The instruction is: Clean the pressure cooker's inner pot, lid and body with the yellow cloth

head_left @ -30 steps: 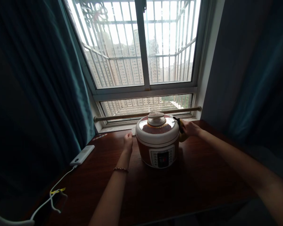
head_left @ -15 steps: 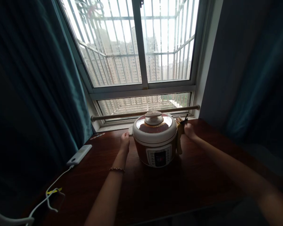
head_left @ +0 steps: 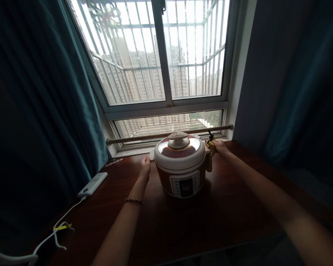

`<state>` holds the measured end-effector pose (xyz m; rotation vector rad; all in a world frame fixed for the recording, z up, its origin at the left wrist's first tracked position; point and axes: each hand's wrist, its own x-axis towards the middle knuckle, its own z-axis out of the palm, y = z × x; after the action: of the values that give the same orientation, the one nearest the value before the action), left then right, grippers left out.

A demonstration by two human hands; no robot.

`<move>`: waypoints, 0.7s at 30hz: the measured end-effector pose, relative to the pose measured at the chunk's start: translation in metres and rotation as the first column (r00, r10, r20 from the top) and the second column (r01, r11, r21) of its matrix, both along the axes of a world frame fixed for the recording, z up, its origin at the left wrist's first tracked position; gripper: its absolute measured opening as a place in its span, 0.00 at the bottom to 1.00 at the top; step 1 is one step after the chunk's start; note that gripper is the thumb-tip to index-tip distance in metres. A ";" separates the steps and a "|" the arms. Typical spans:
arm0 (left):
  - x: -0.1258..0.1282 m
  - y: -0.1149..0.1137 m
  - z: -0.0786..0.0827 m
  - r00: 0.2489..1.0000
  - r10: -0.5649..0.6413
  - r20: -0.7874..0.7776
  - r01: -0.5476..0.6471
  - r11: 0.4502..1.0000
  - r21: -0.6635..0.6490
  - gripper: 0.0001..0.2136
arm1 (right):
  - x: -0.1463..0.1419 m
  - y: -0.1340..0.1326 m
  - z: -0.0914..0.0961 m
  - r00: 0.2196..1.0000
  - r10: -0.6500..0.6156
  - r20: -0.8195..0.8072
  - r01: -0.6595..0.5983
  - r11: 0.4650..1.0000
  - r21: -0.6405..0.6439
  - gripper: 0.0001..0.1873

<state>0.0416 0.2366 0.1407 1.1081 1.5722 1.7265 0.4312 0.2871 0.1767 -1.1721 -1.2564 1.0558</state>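
right hand grips a yellow cloth-like item and left hand, opposite it, pinches the handle of the cooker, which uneven pulling could skew.

Teal curtain beside window

Window: visible light source, upper centre; sky washed white
Cooker lid: pale glare, mid-frame
Tabletop: dim, darkest toward the bottom
Left curtain: faint sheen, outer folds near-black
Right curtain: soft, blurred, dark
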 end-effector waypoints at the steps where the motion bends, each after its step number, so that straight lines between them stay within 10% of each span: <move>1: 0.000 -0.001 0.002 1.000 0.005 -0.015 -0.006 1.000 -0.014 0.18 | 0.002 0.000 0.000 0.999 0.015 -0.031 -0.015 1.000 -0.010 0.10; 9: 0.022 -0.010 0.068 0.929 0.233 -0.289 -0.213 0.972 0.098 0.15 | 0.010 0.000 -0.004 0.969 0.121 -0.215 -0.134 0.990 -0.046 0.09; 14: 0.091 0.009 0.129 0.797 0.056 -0.602 0.066 0.982 0.179 0.18 | 0.010 -0.001 -0.008 0.952 0.147 -0.268 -0.159 0.987 -0.022 0.10; 21: 0.159 0.037 0.133 0.589 -0.088 -0.803 0.130 0.991 -0.014 0.25 | 0.009 -0.002 -0.009 0.944 0.168 -0.283 -0.175 0.985 0.001 0.10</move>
<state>0.2006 0.2740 0.2740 2.1758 1.8842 1.1970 0.4401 0.2847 0.1681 -0.9022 -1.1352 1.3208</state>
